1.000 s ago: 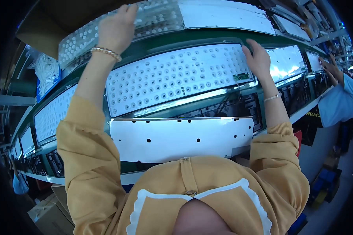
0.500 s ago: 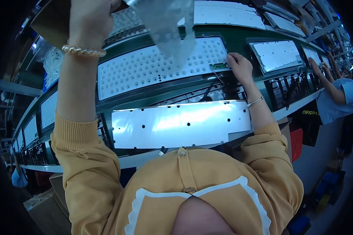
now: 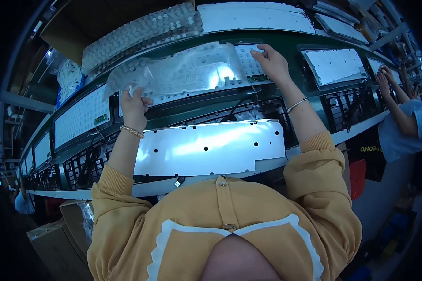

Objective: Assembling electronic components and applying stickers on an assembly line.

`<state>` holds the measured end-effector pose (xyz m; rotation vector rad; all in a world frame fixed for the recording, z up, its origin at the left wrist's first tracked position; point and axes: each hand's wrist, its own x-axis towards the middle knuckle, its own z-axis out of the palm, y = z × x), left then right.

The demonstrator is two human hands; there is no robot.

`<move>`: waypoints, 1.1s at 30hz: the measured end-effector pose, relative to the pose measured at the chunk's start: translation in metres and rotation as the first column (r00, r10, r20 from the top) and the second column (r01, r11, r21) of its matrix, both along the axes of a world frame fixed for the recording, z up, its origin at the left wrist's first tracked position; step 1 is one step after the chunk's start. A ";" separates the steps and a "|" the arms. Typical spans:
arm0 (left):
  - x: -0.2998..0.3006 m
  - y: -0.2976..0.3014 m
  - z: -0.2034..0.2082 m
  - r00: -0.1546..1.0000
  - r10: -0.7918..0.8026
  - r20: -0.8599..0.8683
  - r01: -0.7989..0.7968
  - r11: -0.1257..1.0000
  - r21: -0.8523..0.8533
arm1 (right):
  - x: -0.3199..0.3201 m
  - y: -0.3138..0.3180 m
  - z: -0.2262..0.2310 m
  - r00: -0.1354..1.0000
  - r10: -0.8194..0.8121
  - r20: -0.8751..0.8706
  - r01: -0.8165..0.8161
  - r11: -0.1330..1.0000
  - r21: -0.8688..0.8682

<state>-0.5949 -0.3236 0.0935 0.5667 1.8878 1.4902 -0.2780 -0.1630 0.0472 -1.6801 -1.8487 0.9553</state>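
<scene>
A clear keyboard membrane sheet (image 3: pixel 183 70) lies spread over most of a white keyboard panel with rows of round domes (image 3: pixel 249 60). My left hand (image 3: pixel 135 107) pinches the sheet near its lower left corner, where the film curls up slightly. At the panel's right end is my right hand (image 3: pixel 272 64), thumb and forefinger apart just beyond the sheet's right edge. A small green circuit board (image 3: pixel 256 78) sits below that hand, with a thin cable running down from it. Nearer me lies a shiny metal plate (image 3: pixel 206 150) with black holes.
More domed panels (image 3: pixel 79 119) and plated panels (image 3: pixel 335 65) line the green bench. Black keyboard frames (image 3: pixel 354 110) lie along its near side. A stack of domed clear sheets (image 3: pixel 140 35) stands behind. A co-worker's hands (image 3: pixel 387 79) are at the far right.
My left hand has come down and nearer with the membrane sheet, which now lies over the domed panel instead of hanging above it. My right hand has moved up slightly. The metal plate sits further left.
</scene>
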 end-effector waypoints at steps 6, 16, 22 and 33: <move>-0.013 -0.021 -0.009 0.976 -0.089 -0.197 0.065 0.990 -0.125 | -0.033 0.000 0.001 0.990 0.129 0.051 -0.128 0.992 -0.016; -0.016 -0.033 -0.017 0.994 -0.080 -0.075 0.082 0.997 0.017 | -0.042 0.001 -0.010 0.897 0.257 0.360 -0.409 0.793 0.451; 0.001 -0.035 -0.012 0.993 -0.049 -0.105 0.073 0.968 0.242 | -0.018 0.017 0.015 0.863 0.192 -0.468 -0.154 0.981 0.119; 0.035 -0.026 0.000 0.479 -0.483 -0.733 0.206 0.874 -0.441 | 0.010 0.033 -0.015 0.991 0.067 0.117 -0.097 0.957 0.274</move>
